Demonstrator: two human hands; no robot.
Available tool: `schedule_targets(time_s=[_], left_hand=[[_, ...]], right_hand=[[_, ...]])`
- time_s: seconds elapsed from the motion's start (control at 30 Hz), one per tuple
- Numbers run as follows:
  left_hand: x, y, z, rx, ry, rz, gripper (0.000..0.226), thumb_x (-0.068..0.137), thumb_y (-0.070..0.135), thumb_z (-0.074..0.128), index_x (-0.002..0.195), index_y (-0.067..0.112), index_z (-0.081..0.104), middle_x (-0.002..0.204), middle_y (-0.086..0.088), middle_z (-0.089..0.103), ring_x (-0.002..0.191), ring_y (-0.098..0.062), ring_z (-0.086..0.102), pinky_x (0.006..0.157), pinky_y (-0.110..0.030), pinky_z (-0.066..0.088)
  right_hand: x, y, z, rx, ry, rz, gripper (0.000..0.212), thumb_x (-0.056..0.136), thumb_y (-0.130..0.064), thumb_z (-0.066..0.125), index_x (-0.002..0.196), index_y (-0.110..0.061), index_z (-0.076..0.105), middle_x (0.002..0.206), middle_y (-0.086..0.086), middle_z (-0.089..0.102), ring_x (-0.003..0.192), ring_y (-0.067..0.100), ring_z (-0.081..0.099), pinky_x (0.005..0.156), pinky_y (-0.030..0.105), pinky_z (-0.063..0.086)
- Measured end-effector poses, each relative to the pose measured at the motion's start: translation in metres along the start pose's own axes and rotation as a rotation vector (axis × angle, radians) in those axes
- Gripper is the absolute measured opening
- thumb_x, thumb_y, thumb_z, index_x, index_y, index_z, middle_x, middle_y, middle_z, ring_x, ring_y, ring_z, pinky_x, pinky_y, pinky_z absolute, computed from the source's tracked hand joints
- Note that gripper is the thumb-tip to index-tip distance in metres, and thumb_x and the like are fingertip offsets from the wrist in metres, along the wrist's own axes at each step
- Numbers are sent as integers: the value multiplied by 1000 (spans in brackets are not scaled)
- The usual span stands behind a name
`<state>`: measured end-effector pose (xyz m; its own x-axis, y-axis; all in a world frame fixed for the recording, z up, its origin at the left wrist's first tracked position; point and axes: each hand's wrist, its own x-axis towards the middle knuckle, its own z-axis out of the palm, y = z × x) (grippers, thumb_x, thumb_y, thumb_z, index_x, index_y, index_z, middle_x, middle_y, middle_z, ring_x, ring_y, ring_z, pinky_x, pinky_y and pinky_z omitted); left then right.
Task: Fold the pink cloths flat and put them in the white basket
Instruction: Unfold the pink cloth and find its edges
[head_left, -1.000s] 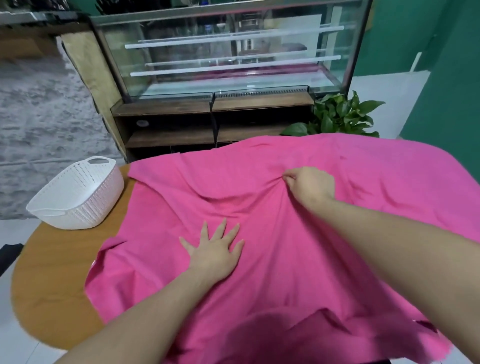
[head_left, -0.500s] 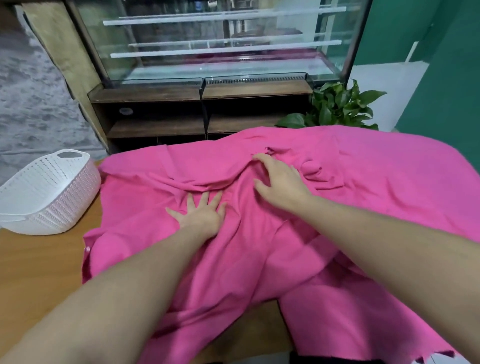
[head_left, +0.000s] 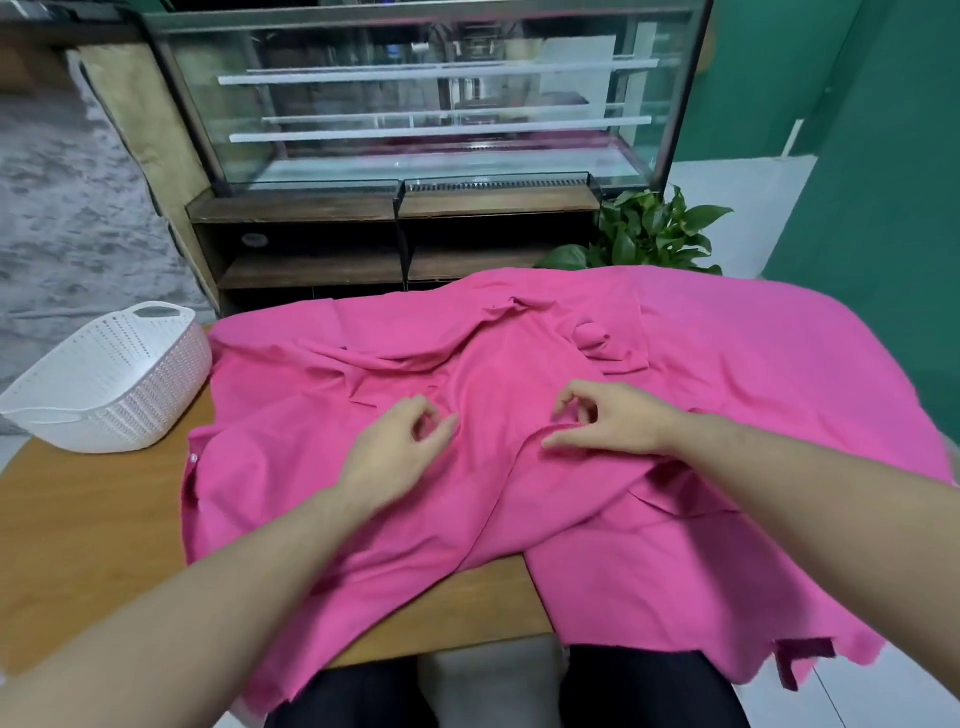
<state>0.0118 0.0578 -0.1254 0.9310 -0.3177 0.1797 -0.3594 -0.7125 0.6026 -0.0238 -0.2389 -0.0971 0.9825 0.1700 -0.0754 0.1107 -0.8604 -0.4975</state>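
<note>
A shop or café: glass display case (head_left: 431, 109) at 12 o'clock, potted plant (head_left: 649, 234) at 1 o'clock.

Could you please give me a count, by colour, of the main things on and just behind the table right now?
Pink: 1 cloth heap (separate pieces cannot be told apart)
White: 1 basket
Green: 1 potted plant
Brown: 1 wooden table
Total: 4
</note>
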Motion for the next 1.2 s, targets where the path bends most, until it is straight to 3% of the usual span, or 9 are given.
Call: schedule_targets(time_s=[0.13, 0.33, 0.5, 0.63, 0.77, 0.87, 0.97, 1.1, 1.2], left_hand=[[-57, 33, 1, 181, -156, 18, 60, 72, 78, 56, 117, 40, 47, 98, 19, 59, 88, -7, 60, 79, -32, 49], [-99, 34, 11, 526, -96, 76, 58, 80, 42, 55, 135, 32, 37, 124, 7, 57, 111, -21, 61, 84, -38, 49], [-110, 32, -14, 653, 78, 163, 21, 73, 32, 54, 92, 29, 62, 86, 5, 68, 87, -23, 66, 73, -37, 42], [-116, 42, -32, 361, 112, -29, 10, 84, 27, 52, 76, 21, 54, 84, 1, 62, 89, -27, 60, 74, -38, 45], [-129, 50, -47, -155, 162, -129, 22, 94, 15, 40, 72, 15, 41, 67, -2, 52, 76, -29, 52, 69, -40, 37], [-148, 50, -70, -99, 169, -47, 25, 97, 44, 38, 80, 26, 42, 72, 3, 56, 77, -28, 55, 73, -41, 43], [-168, 44, -96, 264, -11, 82, 44, 78, 77, 55, 103, 41, 48, 84, 19, 60, 79, -11, 60, 74, -34, 49], [-179, 27, -110, 595, -96, 195, 44, 78, 69, 61, 113, 43, 56, 95, 17, 51, 87, -12, 63, 69, -32, 48], [-179, 24, -110, 463, 1, 193, 13, 90, 43, 61, 97, 32, 62, 84, 12, 53, 85, -19, 62, 70, -35, 47]], right_hand=[[-24, -7, -3, -175, -68, -11, 39, 79, -59, 73, 89, -24, 59, 76, -8, 57, 75, 17, 55, 70, 32, 43], [-64, -30, -4, -173, 116, -117, 13, 102, -37, 43, 93, -31, 36, 82, 1, 57, 78, 28, 55, 73, 38, 43], [-89, -54, -4, -242, 209, -164, 14, 101, -43, 40, 97, -30, 37, 91, 11, 66, 84, 34, 60, 73, 41, 46], [-109, -74, -3, -205, 237, -182, 20, 101, -45, 43, 104, -25, 48, 91, 11, 66, 86, 34, 61, 73, 40, 46], [-131, -88, -11, -231, 149, -155, 48, 86, -73, 49, 110, -32, 49, 80, 1, 63, 76, 24, 59, 70, 37, 46], [-152, -85, -22, -476, -46, -56, 74, 67, -84, 60, 123, -40, 44, 89, -4, 64, 80, 22, 58, 70, 33, 43], [-158, -65, -25, -643, -180, 19, 30, 85, -45, 65, 113, -34, 63, 97, -9, 64, 91, 19, 60, 73, 28, 44], [-171, -46, -24, -118, 3, 16, 11, 90, -17, 56, 86, -26, 61, 85, -10, 62, 80, 15, 56, 68, 25, 43], [-183, -55, -9, 73, 83, -16, 14, 90, -38, 65, 93, -28, 57, 86, -12, 62, 77, 9, 56, 69, 21, 46]])
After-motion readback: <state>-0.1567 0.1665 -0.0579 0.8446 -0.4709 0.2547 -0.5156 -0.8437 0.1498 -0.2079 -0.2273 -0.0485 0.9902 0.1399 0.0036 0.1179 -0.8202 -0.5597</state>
